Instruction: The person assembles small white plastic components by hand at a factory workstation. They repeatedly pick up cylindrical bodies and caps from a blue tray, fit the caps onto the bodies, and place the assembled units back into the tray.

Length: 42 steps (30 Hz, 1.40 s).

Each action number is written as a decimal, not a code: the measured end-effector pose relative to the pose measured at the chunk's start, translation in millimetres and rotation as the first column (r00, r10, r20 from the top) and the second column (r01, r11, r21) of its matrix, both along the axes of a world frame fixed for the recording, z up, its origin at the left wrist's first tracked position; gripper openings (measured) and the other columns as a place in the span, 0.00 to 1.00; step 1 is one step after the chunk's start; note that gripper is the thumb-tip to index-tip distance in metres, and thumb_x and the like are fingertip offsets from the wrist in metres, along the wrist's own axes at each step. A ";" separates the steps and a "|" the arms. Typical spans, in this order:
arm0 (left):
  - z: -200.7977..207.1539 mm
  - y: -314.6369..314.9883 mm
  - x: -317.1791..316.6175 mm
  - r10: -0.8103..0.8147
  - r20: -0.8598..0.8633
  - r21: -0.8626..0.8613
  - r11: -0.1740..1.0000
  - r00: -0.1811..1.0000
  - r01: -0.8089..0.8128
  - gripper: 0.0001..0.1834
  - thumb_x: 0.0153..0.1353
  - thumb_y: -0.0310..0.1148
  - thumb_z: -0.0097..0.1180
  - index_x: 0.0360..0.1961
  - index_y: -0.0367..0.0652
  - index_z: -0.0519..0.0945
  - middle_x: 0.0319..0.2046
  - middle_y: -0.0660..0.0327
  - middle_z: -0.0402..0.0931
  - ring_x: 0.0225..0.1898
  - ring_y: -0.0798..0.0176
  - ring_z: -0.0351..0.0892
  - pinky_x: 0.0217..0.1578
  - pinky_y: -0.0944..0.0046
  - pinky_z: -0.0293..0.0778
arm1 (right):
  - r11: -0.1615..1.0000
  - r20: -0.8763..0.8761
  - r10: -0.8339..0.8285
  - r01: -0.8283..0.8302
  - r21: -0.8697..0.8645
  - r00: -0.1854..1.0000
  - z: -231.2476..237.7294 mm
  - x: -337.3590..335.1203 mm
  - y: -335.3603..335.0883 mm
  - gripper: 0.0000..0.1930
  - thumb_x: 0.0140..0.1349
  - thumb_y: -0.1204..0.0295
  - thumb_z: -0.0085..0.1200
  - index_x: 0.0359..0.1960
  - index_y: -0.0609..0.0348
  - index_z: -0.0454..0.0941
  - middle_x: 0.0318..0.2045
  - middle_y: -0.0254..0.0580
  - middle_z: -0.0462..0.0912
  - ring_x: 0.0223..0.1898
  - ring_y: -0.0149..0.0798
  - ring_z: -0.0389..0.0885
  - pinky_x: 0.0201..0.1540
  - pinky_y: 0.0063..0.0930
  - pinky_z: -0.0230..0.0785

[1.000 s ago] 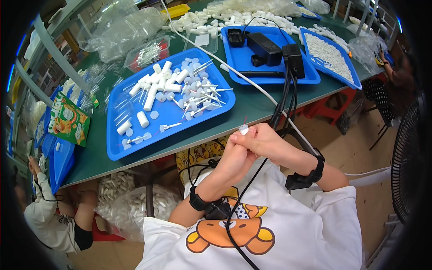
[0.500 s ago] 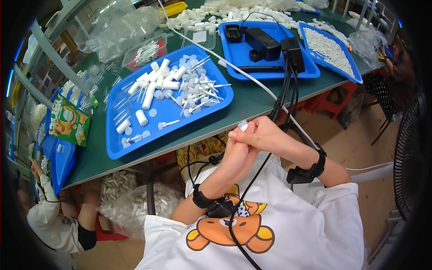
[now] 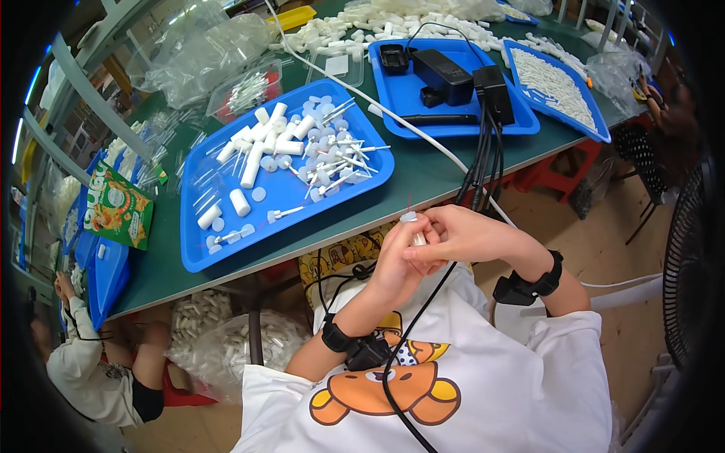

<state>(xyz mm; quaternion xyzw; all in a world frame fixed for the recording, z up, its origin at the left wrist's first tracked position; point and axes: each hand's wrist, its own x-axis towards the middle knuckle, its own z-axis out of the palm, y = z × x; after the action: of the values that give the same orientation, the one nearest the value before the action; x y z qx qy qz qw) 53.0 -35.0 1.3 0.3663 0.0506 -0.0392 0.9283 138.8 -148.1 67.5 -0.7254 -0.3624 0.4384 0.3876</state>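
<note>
Over my lap, just off the table's front edge, both my hands are closed together around a small white tube (image 3: 418, 237). A translucent cap (image 3: 408, 217) sits at its upper end, with a thin red strand rising from it. My left hand (image 3: 396, 264) grips the piece from the left, fingers curled. My right hand (image 3: 470, 232) closes on it from the right, thumb laid across; its fingers partly hide the tube. Closest on the table is a blue tray (image 3: 302, 217) of white cylinders (image 3: 250, 171), translucent discs (image 3: 259, 194) and thin white sticks (image 3: 288, 212).
A second blue tray (image 3: 521, 127) holds black adapters (image 3: 442, 74); its cables and a white cord (image 3: 442, 149) cross the table edge. Another tray (image 3: 602, 134) carries many white pieces. A green snack bag (image 3: 117, 208) stands left. A fan (image 3: 683, 264) is at right. A person (image 3: 98, 370) sits left.
My hands have shifted slightly down and turned, so the white tube now shows between the fingers. My right hand's grip has opened out somewhat and its wrist has moved right.
</note>
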 end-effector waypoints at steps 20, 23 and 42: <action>5.5 -4.7 -4.3 0.024 -0.011 -0.094 0.995 1.000 -0.025 0.07 0.63 0.29 0.42 0.27 0.50 0.64 0.13 0.73 0.59 0.16 0.75 0.60 0.22 0.70 0.63 | 0.988 -0.057 0.137 -0.132 0.078 0.989 -13.9 6.2 -7.6 0.25 0.55 0.56 0.58 0.42 0.67 0.70 0.30 0.40 0.77 0.30 0.29 0.77 0.33 0.20 0.72; 2.5 -2.7 -6.2 0.045 -0.033 -0.099 0.994 0.998 -0.048 0.06 0.64 0.29 0.43 0.29 0.50 0.64 0.15 0.73 0.59 0.17 0.76 0.59 0.21 0.72 0.61 | 0.999 -0.111 0.036 -0.031 0.042 0.993 -14.4 -0.2 -2.8 0.21 0.58 0.63 0.58 0.44 0.67 0.69 0.33 0.38 0.77 0.34 0.26 0.76 0.37 0.20 0.71; -0.3 -8.0 -11.5 0.188 -0.180 -0.105 0.972 0.966 -0.209 0.03 0.62 0.32 0.49 0.32 0.50 0.68 0.29 0.74 0.69 0.31 0.80 0.68 0.29 0.76 0.63 | 0.876 -0.113 -0.398 0.414 0.249 0.910 -51.1 -34.6 21.4 0.23 0.50 0.57 0.63 0.31 0.69 0.73 0.29 0.42 0.78 0.31 0.27 0.75 0.36 0.21 0.69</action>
<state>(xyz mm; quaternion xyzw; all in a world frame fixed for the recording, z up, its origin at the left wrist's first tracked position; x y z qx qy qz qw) 41.5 -43.0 1.0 0.2970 0.1630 0.0203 0.9406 104.1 -126.7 16.4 -0.7132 -0.2464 0.3154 0.5754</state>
